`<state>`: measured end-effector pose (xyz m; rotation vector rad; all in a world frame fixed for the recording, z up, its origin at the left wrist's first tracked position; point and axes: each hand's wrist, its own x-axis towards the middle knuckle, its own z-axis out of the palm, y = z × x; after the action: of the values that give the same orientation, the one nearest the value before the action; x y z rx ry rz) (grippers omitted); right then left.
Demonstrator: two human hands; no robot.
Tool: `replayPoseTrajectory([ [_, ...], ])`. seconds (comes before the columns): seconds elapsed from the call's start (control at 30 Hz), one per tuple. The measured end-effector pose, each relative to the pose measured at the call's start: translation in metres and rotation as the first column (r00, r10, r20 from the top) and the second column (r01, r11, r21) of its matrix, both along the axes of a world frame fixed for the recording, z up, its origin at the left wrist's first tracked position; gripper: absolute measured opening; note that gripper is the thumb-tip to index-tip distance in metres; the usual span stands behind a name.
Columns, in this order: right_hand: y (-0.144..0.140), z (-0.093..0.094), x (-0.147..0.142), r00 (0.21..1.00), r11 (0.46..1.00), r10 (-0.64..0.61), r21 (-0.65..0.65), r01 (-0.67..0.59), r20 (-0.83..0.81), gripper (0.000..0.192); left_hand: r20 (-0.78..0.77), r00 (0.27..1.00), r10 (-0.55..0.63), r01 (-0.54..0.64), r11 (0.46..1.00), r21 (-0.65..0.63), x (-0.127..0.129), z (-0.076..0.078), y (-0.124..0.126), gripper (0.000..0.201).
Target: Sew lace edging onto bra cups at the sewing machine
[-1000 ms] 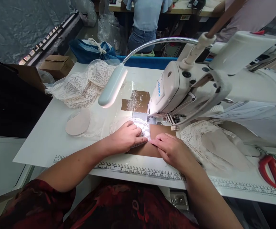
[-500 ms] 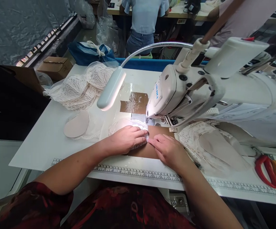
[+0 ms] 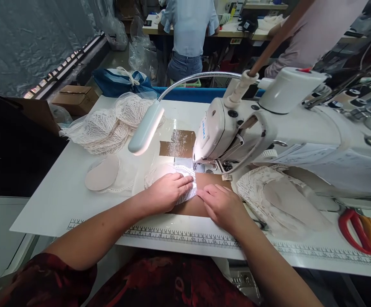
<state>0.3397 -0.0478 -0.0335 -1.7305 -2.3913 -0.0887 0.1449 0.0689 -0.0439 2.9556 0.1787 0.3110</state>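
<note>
A white lace bra cup piece (image 3: 190, 194) lies under the needle area of the white sewing machine (image 3: 215, 128), lit brightly by the lamp. My left hand (image 3: 167, 192) rests flat on it, fingers extended toward the needle. At its near right edge, the thumb and forefinger of my right hand (image 3: 223, 207) pinch the lace. Brown board (image 3: 214, 181) covers the machine bed beneath both hands. Left of my left hand, a beige oval pad (image 3: 102, 172) lies on sheer fabric. My left palm hides part of the piece.
Stacked lace cups (image 3: 103, 123) sit at the back left; more lace pieces (image 3: 268, 192) lie right of my right hand. Red and orange-handled scissors (image 3: 363, 232) are at far right. A lamp (image 3: 147, 128) hangs over the table. A printed ruler (image 3: 179, 236) runs along the front edge. Two people are beyond.
The whole view has shifted slightly, so the machine appears lower and further left. My hands keep nearly the same place on the lace, my right fingertips still at its edge.
</note>
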Motion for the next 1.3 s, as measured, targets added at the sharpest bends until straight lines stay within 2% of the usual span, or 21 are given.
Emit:
replayPoseTrajectory([
  [0.3,0.005,-0.002,-0.003,0.999,0.999,-0.034,-0.016,0.034,-0.009,0.022,-0.023,1.000,-0.009,0.010,0.999,0.043,0.004,0.002,0.013,0.043],
  [0.53,0.018,0.000,-0.007,0.987,0.983,-0.150,-0.100,0.155,0.056,0.029,-0.084,0.996,-0.043,0.050,0.995,0.081,0.013,0.007,0.036,0.042],
  [0.73,0.025,0.003,-0.011,0.967,0.958,-0.245,-0.135,0.253,0.075,0.034,-0.010,0.998,-0.056,0.057,0.996,0.075,0.015,0.007,0.050,0.037],
  [0.97,0.026,0.002,-0.011,0.964,0.956,-0.254,-0.131,0.262,0.074,0.038,0.031,0.992,-0.119,0.117,0.992,0.056,0.013,0.005,0.051,0.037],
  [1.3,0.027,-0.002,-0.006,0.961,0.954,-0.275,-0.117,0.275,0.011,0.043,0.031,0.998,-0.048,0.047,0.998,0.039,0.018,0.005,0.062,0.039],
])
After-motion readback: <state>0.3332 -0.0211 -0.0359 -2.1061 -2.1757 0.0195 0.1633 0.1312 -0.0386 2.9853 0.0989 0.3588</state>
